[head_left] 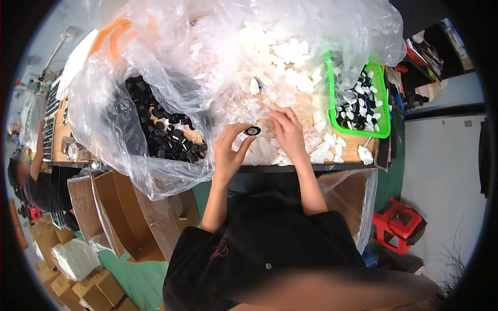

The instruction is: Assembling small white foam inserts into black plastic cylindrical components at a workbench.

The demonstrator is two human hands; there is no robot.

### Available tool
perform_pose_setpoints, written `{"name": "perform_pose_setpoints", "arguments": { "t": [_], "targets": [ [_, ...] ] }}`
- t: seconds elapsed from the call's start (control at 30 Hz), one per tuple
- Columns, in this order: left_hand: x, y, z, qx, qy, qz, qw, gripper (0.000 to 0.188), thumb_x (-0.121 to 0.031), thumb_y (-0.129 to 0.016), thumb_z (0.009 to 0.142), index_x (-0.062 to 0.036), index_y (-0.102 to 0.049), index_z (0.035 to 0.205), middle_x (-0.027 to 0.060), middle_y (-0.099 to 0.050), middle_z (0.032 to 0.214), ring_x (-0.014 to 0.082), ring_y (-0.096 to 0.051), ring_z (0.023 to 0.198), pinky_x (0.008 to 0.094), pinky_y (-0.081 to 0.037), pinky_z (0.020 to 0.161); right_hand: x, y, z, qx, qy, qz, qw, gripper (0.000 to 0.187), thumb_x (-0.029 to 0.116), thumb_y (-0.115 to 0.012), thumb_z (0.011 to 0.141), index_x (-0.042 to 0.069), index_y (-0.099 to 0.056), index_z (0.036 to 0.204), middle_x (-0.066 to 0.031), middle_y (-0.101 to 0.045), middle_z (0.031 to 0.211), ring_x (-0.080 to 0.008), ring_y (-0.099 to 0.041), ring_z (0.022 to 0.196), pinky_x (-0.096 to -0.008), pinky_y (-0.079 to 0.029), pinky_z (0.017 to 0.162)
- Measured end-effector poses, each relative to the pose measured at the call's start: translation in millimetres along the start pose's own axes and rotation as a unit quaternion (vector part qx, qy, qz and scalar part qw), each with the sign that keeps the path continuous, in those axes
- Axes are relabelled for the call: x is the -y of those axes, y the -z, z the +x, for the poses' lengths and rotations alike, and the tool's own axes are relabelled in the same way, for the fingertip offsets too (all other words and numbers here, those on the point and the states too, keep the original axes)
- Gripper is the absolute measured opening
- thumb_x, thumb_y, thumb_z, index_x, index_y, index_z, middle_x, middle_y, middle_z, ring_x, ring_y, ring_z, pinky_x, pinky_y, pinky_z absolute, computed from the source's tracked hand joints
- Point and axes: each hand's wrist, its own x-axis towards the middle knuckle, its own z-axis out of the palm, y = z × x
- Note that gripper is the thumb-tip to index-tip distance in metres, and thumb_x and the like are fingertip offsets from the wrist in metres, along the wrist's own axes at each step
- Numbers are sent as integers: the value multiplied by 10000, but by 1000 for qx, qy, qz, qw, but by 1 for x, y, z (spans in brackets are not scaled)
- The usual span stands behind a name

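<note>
My left hand (229,150) pinches a small black oval part (252,131) with a pale middle between thumb and fingers. To its right, my right hand (289,132) is closed at the fingertips over the pile of pale translucent pieces (244,106); what it holds, if anything, is too small to make out. White flat tapered pieces (322,154) lie beside that hand along the table's front edge. Left of my left hand, a clear plastic bag (119,129) lies open with many black parts (181,145) inside.
A green basket (385,116) at the right holds black and white pieces. Clear plastic sheeting (353,20) covers the far side. Below the table are an open cardboard box (127,212) at left and a red stool (397,225) at right. Another person (44,189) is at far left.
</note>
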Motion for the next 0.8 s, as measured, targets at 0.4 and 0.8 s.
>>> {"name": "perform_pose_setpoints", "arguments": {
  "t": [0.4, 0.8],
  "targets": [
    [-6, -7, 5, 12, -41, 15, 999, 304, 1, -776, 759, -24, -691, 1050, 114, -700, 1000, 281, -660, 948, 348, -513, 831, 37, 22, -4, -64, 158, 64, 983, 234, -51, -774, 755, 23, -681, 956, -106, -701, 957, -239, -692, 813, -296, -560, 697],
    [-16, -10, 6, -3, -83, 19, 996, 322, 26, -771, 740, -8, -688, 1049, 122, -705, 1022, 301, -661, 995, 369, -513, 876, 46, 28, -8, -17, 234, -17, 972, 255, -75, -707, 744, 42, -695, 970, -70, -663, 1113, -296, -622, 955, -364, -531, 774]
  ]
}}
